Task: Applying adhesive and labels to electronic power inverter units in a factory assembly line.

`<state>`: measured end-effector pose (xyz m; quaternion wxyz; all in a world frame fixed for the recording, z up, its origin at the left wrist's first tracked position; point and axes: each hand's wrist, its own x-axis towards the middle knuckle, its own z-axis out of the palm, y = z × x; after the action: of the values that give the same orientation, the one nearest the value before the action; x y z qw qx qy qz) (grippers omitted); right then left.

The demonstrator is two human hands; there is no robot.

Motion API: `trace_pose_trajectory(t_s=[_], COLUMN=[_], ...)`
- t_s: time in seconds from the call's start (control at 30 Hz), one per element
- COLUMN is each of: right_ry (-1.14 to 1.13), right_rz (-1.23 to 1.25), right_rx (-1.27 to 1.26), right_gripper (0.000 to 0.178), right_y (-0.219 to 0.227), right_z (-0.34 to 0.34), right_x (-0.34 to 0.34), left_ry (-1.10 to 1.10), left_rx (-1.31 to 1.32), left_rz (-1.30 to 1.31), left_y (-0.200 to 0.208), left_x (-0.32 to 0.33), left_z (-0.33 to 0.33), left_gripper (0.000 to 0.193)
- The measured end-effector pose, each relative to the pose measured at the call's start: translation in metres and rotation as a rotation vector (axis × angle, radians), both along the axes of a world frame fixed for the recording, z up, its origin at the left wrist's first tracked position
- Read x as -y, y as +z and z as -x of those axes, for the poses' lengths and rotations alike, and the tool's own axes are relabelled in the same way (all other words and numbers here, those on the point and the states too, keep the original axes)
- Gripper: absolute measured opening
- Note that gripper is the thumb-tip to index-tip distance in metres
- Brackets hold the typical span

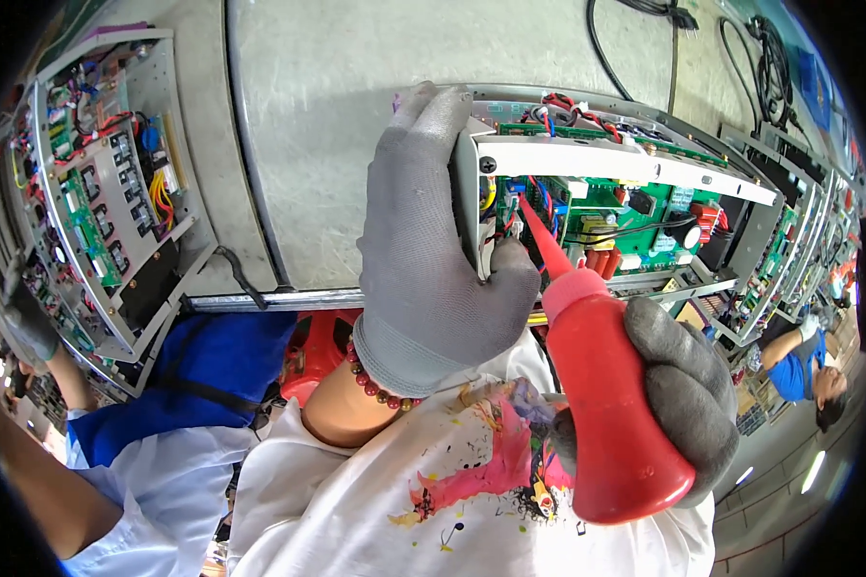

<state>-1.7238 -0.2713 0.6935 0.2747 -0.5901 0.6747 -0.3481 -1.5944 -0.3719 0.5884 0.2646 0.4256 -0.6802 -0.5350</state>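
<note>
My right hand (688, 394), in a dark grey glove, is wrapped around a red squeeze bottle (616, 413). The bottle's tapered nozzle (545, 240) tilts up and left, its tip at the wires and parts inside an open metal chassis (606, 165). My left hand (419, 231), in a lighter grey glove, grips the chassis's left end. Its fingers reach over the far side and the thumb sits at the front opening. Inside the chassis I see a green circuit board (645, 240), coloured wires and a black round component. Whether the nozzle touches anything is hard to tell.
Another open chassis (115, 192) stands at the left, with a co-worker's gloved hand (29, 313) beside it. More chassis (779, 231) line the right side, where another person (803, 365) shows. Black cables (770, 77) lie at the far right. A metal bench edge (308, 300) runs in front.
</note>
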Motion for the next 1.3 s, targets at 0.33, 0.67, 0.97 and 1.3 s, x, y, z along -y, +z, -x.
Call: trace_pose_trajectory(t_s=[0.33,0.67,0.97,1.3], right_ry=[-0.081,-0.049,-0.039,-0.264], right_rz=[0.013,-0.057,-0.116,0.088], right_rx=[-0.027,-0.042,0.031,0.002], right_gripper=[0.051,0.067,0.059,0.038], right_y=[-0.007,-0.006,0.012,-0.01], right_z=[0.006,0.007,0.014,-0.002], right_x=[-0.011,-0.017,-0.007,-0.001], left_ry=[0.001,-0.114,-0.165,-0.071], left_rx=[-0.015,0.09,-0.038,-0.151], left_rz=[-0.04,-0.041,-0.06,-0.076], left_y=[0.003,0.004,0.004,-0.012], left_x=[0.0,0.001,0.004,-0.004], left_z=[0.003,-0.007,-0.012,-0.002], left_gripper=[0.073,0.078,0.083,0.092])
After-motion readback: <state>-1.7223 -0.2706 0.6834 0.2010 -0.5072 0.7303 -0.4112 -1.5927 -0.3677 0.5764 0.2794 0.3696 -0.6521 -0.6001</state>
